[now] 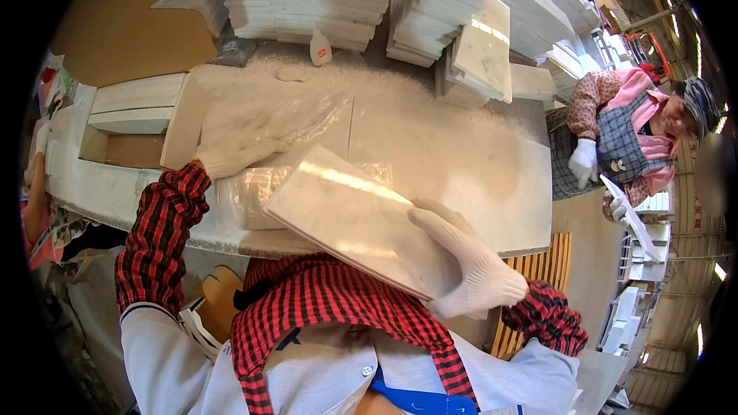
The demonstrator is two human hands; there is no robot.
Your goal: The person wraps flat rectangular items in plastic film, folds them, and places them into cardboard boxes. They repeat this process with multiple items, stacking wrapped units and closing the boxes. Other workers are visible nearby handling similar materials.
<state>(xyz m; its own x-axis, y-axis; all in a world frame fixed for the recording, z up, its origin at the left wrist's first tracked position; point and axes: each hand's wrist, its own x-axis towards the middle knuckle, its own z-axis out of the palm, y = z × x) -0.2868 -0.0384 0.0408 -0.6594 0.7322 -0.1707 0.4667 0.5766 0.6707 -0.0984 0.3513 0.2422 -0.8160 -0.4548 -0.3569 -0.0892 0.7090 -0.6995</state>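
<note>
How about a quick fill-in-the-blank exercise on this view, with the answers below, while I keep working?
1. The right hand grips the pale stone by the end nearer the picture's ____ edge.
2. The glove on the left hand is ____ in colour.
3. The checked sleeves are black and ____.
4. The box sits toward the ____ end of the table.

Missing words: right; white; red; left.

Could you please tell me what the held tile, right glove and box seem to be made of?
Tile: perhaps marble or ceramic, polished, since its pale, faintly mottled face reflects bright light. Right glove: probably knitted cotton, matte, with a ribbed cuff. Box: likely cardboard, dull and brown inside.
</note>
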